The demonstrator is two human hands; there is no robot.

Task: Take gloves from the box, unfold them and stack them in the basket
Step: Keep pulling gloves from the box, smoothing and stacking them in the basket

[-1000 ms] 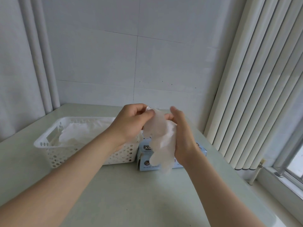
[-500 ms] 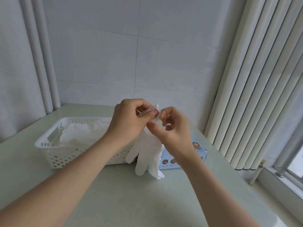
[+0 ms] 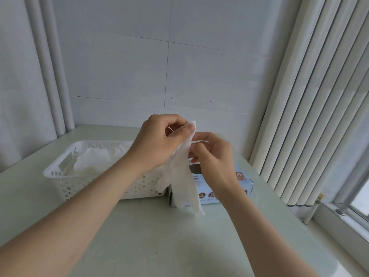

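Note:
A thin white glove hangs above the table, its fingers pointing down in front of the box. My left hand pinches the glove's cuff between thumb and fingers at the top. My right hand is just to its right, fingers curled at the glove's edge, pinching it. The light blue glove box lies on the table behind the glove, partly hidden by my right hand. To its left stands a white perforated basket holding several white gloves.
The pale green table meets a white tiled wall at the back. Vertical blinds hang on the right above a window sill. Two white pipes run down the left corner.
The crumpled glove has opened out and now hangs long from its cuff. My right hand has shifted from cupping the glove's side to pinching its upper edge.

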